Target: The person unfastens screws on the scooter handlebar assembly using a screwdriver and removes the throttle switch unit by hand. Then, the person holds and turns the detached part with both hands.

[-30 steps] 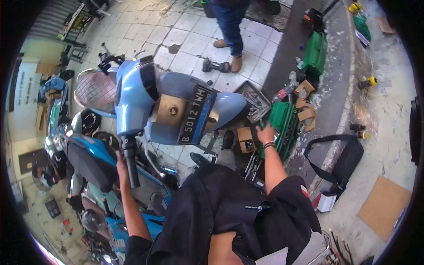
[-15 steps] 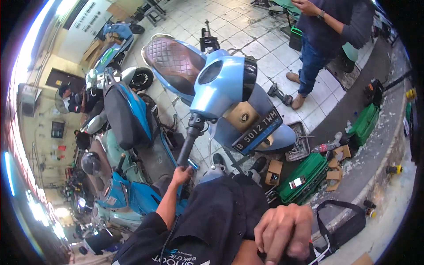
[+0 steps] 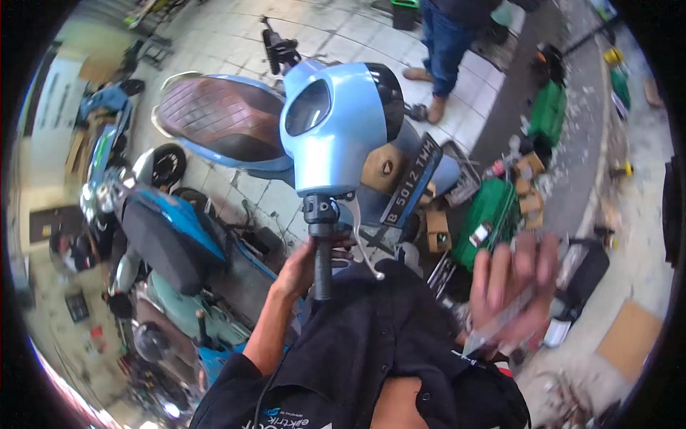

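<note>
A light blue scooter (image 3: 321, 154) stands before me, its handlebar turned so that one black handlebar grip (image 3: 323, 268) points at my body. My left hand (image 3: 296, 266) is at this grip, passing behind it, with fingertips showing on its far side beside the silver brake lever (image 3: 366, 247). Off to the right, my right hand (image 3: 516, 282) is raised and blurred, its fingers curled. A flat, greyish, pointed strip (image 3: 504, 318) lies across its palm side; its exact kind is unclear.
A person in jeans (image 3: 446, 50) stands beyond the scooter. Right of it lie a green case (image 3: 488, 218), small cardboard boxes (image 3: 437, 230) and a metal tray (image 3: 461, 182). A black bag (image 3: 587, 272) rests farther right. Another scooter with a dark seat (image 3: 166, 239) stands at the left.
My view has turned, and the scooter now sits farther left. My left hand has moved up along the grip from its end. My right hand has risen, and the greyish strip now shows in it.
</note>
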A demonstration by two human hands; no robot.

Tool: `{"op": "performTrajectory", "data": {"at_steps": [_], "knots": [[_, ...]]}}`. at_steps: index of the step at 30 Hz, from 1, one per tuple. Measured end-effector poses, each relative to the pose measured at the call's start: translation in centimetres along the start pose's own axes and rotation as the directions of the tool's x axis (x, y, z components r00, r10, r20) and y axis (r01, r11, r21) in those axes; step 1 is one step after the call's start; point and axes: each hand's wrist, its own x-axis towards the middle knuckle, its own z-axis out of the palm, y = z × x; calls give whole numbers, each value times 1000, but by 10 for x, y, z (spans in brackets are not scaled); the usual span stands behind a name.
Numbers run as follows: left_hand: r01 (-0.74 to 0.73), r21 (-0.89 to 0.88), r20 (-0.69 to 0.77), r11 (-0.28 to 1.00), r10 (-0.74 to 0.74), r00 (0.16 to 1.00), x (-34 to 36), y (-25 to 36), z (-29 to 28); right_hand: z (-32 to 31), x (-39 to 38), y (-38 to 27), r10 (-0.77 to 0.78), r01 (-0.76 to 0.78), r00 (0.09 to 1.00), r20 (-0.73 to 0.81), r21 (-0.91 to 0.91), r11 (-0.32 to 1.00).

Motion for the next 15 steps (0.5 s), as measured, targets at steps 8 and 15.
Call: {"op": "performTrajectory", "data": {"at_steps": [8, 15], "knots": [[290, -407, 266, 866, -191, 945, 28, 3, -48, -85, -77, 82, -282, -360, 761, -584, -742, 565], [367, -299, 326, 881, -268, 907, 40, 0, -58, -35, -124, 153, -368, -243, 900, -233, -970, 18]]}}
